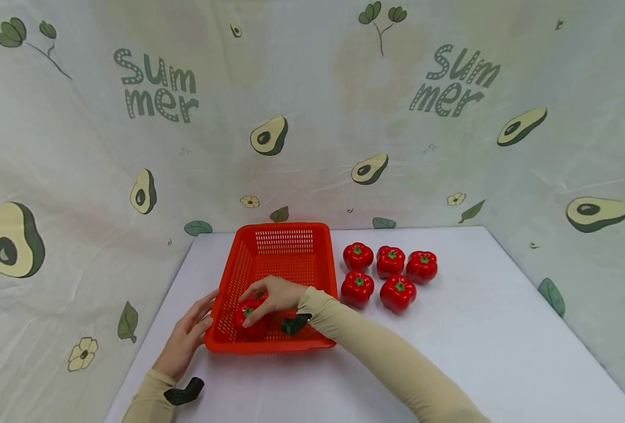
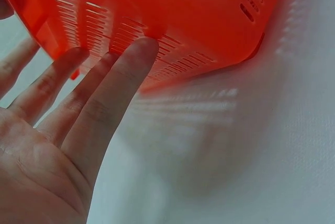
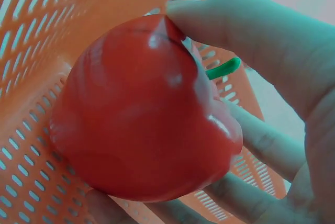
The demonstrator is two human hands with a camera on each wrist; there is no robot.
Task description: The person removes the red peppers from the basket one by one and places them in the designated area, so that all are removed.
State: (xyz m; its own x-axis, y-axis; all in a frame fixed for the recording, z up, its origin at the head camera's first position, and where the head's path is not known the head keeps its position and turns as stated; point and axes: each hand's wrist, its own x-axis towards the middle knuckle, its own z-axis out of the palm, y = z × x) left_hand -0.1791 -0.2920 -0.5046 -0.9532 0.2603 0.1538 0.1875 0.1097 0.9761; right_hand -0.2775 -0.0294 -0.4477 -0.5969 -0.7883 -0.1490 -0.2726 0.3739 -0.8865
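Inside the red plastic basket [image 1: 283,227], near its front left corner, my right hand [image 1: 280,295] grips a red bell pepper [image 3: 141,114] with a green stem. The right wrist view has the thumb on one side of the pepper and fingers round the other, just over the slotted basket floor. My left hand [image 1: 184,339] is at the basket's left side. Its fingers [image 2: 99,114] are extended and touch the slotted outer wall, as the left wrist view shows.
Several more red bell peppers [image 1: 398,293] stand in two rows on the white table [image 1: 481,329], right of the basket. A patterned cloth [image 1: 312,117] hangs behind the table and along its sides.
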